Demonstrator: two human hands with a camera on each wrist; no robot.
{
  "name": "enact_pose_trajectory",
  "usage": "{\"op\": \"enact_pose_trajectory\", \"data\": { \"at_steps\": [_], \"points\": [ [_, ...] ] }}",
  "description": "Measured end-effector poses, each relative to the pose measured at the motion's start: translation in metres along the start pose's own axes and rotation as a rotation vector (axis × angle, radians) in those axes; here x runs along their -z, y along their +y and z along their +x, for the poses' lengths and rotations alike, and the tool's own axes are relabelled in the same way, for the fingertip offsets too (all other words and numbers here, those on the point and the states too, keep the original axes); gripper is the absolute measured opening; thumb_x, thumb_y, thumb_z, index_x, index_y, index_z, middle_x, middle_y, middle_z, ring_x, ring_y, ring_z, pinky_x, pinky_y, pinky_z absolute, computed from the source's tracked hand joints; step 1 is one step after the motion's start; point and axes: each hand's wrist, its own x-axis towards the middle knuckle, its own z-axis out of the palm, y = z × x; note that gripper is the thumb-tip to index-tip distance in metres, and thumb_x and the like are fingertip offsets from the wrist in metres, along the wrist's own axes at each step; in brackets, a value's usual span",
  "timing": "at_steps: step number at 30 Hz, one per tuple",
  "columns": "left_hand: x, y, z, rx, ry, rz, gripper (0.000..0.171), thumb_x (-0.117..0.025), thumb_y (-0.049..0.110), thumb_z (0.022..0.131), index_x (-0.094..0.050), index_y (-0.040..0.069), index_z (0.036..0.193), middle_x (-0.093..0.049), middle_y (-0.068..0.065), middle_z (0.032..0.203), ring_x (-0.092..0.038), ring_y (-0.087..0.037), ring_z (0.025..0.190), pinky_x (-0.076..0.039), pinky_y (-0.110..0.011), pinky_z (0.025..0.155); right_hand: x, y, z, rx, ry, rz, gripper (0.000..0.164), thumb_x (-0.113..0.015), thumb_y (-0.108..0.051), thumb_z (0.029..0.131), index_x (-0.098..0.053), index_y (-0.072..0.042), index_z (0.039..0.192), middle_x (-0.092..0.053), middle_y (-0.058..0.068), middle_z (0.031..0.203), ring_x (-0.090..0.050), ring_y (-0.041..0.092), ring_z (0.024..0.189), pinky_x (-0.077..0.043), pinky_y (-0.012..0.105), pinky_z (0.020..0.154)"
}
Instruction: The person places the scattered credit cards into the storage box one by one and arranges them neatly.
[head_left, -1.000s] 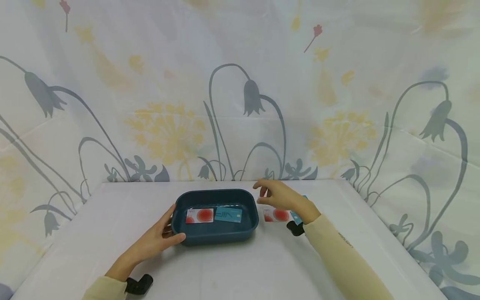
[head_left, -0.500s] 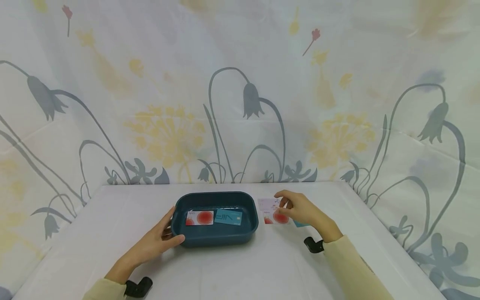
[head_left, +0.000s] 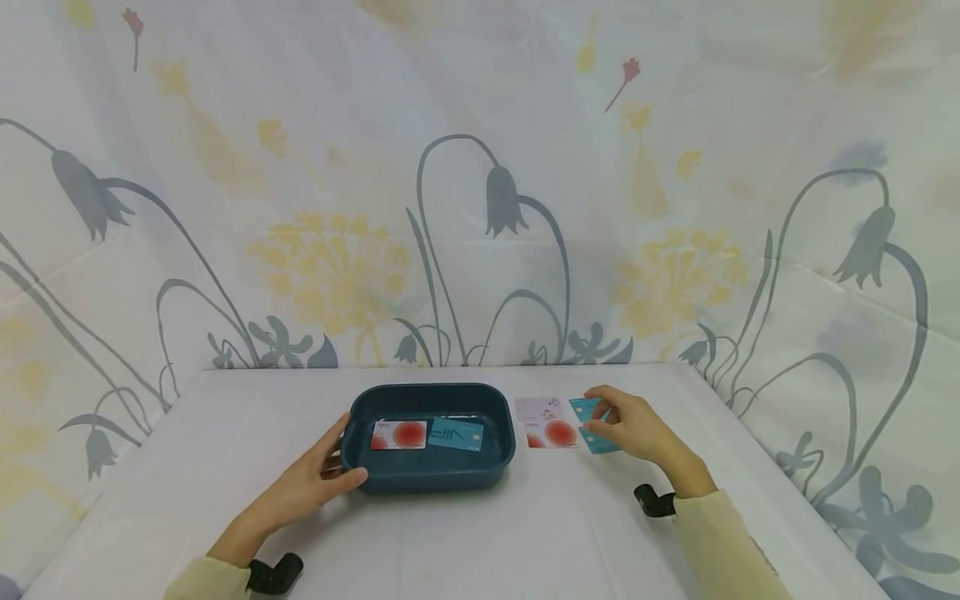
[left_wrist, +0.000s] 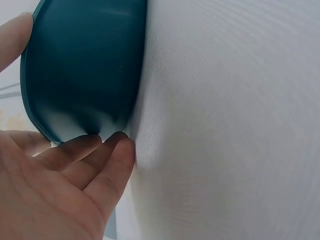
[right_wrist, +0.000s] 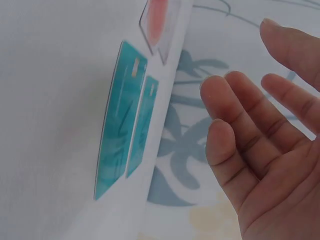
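A dark teal plastic tub (head_left: 427, 481) stands on the table. In it lie a white card with red circles (head_left: 400, 435) and a teal card (head_left: 456, 434). My left hand (head_left: 309, 481) holds the tub's left end, thumb at the front and fingers round the end wall, as the left wrist view also shows. My right hand (head_left: 637, 425) hovers over two teal cards (right_wrist: 120, 125) on the table, thumb and fingers apart with nothing between them. Left of these lie a red-circled card (head_left: 552, 434) and a pale lilac card (head_left: 538, 407).
A white cloth covers the table (head_left: 480, 550). Behind it hangs a pale curtain (head_left: 480, 275) printed with grey and yellow flowers. A black wrist strap (head_left: 654, 501) sits at each wrist.
My right hand has moved right, from beside the tub's right rim to above the teal cards, uncovering the lilac and red-circled cards. The left hand and tub have stayed in place.
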Motion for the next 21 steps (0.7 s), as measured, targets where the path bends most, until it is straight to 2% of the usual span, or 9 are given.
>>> {"op": "enact_pose_trajectory", "data": {
  "at_steps": [5,10,15,21],
  "points": [
    [-0.001,-0.001,0.001,0.014,0.005,0.000,0.091,-0.067,0.036,0.089,-0.008,0.016,0.155,-0.033,-0.026,0.148,-0.046,-0.039,0.126,-0.043,-0.046,0.100,0.004,0.009,-0.004,-0.035,0.004,-0.001,0.044,-0.071,-0.023,0.087,-0.056,-0.007,0.125,-0.063,0.005,0.097,-0.057,0.017,0.082,-0.049,0.032,0.068],
    [0.000,-0.001,0.001,-0.001,-0.003,-0.004,0.091,-0.067,0.036,0.089,-0.008,0.016,0.155,-0.031,-0.027,0.148,-0.046,-0.039,0.126,-0.044,-0.045,0.099,0.003,0.018,-0.007,-0.079,0.011,0.021,0.050,-0.071,-0.026,0.087,-0.054,0.000,0.127,-0.061,0.018,0.111,-0.057,0.030,0.101,-0.048,0.046,0.084],
    [0.000,-0.001,0.001,-0.007,-0.003,-0.004,0.091,-0.067,0.035,0.089,-0.008,0.015,0.155,-0.031,-0.028,0.148,-0.046,-0.040,0.126,-0.044,-0.045,0.099,0.002,0.026,-0.008,-0.135,0.005,0.002,0.057,-0.071,-0.030,0.087,-0.052,0.002,0.130,-0.056,0.023,0.124,-0.050,0.040,0.116,-0.040,0.057,0.097],
    [0.001,0.000,0.001,-0.025,-0.007,-0.014,0.091,-0.068,0.033,0.089,-0.008,0.013,0.155,-0.030,-0.028,0.148,-0.047,-0.040,0.125,-0.045,-0.045,0.098,-0.001,0.031,-0.007,-0.192,-0.031,-0.039,0.065,-0.070,-0.036,0.086,-0.049,0.002,0.134,-0.048,0.024,0.135,-0.040,0.044,0.126,-0.033,0.061,0.101]
  ]
}}
